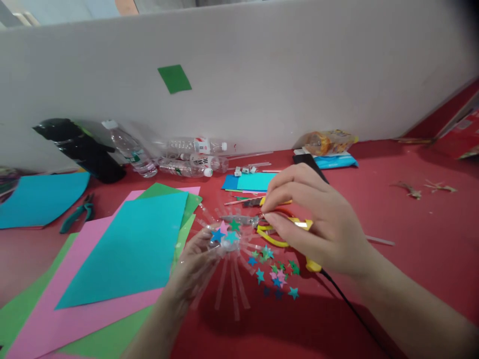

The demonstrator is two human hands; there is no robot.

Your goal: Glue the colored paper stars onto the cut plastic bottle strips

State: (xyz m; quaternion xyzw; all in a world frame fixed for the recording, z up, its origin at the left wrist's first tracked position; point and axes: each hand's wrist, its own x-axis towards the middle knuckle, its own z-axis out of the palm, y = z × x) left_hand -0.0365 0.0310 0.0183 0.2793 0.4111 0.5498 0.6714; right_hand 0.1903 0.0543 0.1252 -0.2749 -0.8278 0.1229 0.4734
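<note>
My left hand (198,252) is closed around a clear plastic bottle piece (234,262), cut into long strips that fan outward. Pink, green and blue paper stars (231,237) sit at its centre. Thumb and fingertips of my right hand (314,214) are pinched together up and right of the piece; whatever may be between them is too small to make out. Below that hand lie scattered small paper stars (279,274). Scissors with yellow handles (273,239) rest on the table behind, partly hidden by the right hand, near a yellow tool with a black cord (313,265).
Coloured paper sheets (130,254) cover the left side, with pliers (77,214) beside them. Plastic bottles (187,167), an upright clear bottle (130,149) and a black bottle (80,149) stand or lie along the white partition (262,75). A blue packet (337,161) is at the back right.
</note>
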